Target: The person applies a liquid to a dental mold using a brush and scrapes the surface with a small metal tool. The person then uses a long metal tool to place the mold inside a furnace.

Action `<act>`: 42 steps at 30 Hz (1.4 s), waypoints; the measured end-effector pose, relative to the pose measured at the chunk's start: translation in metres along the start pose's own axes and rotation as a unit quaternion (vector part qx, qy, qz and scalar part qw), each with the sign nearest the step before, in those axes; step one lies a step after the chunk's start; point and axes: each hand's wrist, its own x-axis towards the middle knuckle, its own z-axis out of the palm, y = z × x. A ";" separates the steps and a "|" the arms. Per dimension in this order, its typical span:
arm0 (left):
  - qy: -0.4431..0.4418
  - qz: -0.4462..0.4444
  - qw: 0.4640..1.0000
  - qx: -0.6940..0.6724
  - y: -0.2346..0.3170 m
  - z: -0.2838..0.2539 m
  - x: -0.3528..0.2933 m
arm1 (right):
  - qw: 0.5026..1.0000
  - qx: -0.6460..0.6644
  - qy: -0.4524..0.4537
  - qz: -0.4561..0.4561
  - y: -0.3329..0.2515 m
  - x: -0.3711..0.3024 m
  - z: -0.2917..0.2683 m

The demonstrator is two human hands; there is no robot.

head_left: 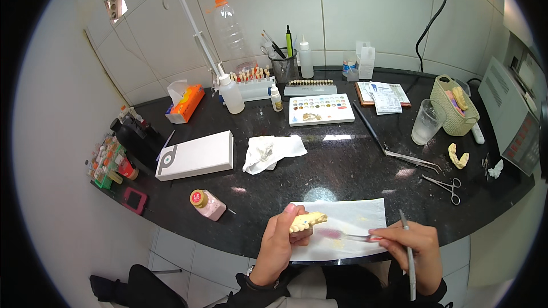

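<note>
My left hand (278,242) is closed around a cream-yellow dental cast (308,222), with its row of teeth showing past the thumb. In my right hand (415,245) the fingertips pinch a slim metal tool (358,238). Its broad end looks pinkish and blurred, and lies close to the cast without clear contact. A second metal instrument (410,271) is tucked between fingers of the same hand, pointing down. Beneath both hands lies a white paper sheet (365,211) with yellowish crumbs. To the left stands a bottle of pink powder (211,206).
Around the black worktop (337,177) are a white box (197,157), crumpled tissue (274,151), a colour palette (321,109), tweezers (414,159) and a clamp (445,185). A glass (428,122), basket (455,105), another cast (458,157) and a grey machine (508,102) stand right.
</note>
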 end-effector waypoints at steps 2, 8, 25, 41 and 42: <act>-0.025 -0.001 0.998 -0.054 -0.002 -0.005 0.003 | 1.000 -0.001 0.024 0.014 0.002 0.001 -0.010; -0.030 -0.024 0.991 -0.128 0.001 -0.007 0.006 | 0.955 -0.136 0.260 0.043 0.053 0.012 -0.024; -0.113 -0.055 0.950 -0.286 0.004 -0.017 0.013 | 0.947 -0.043 0.315 0.046 0.085 0.004 -0.025; -0.155 -0.064 0.953 -0.251 -0.001 -0.017 0.016 | 0.920 0.069 0.379 0.067 0.088 -0.003 -0.032; -0.168 -0.055 0.956 -0.233 -0.003 -0.018 0.016 | 0.924 0.069 0.371 0.068 0.088 -0.003 -0.032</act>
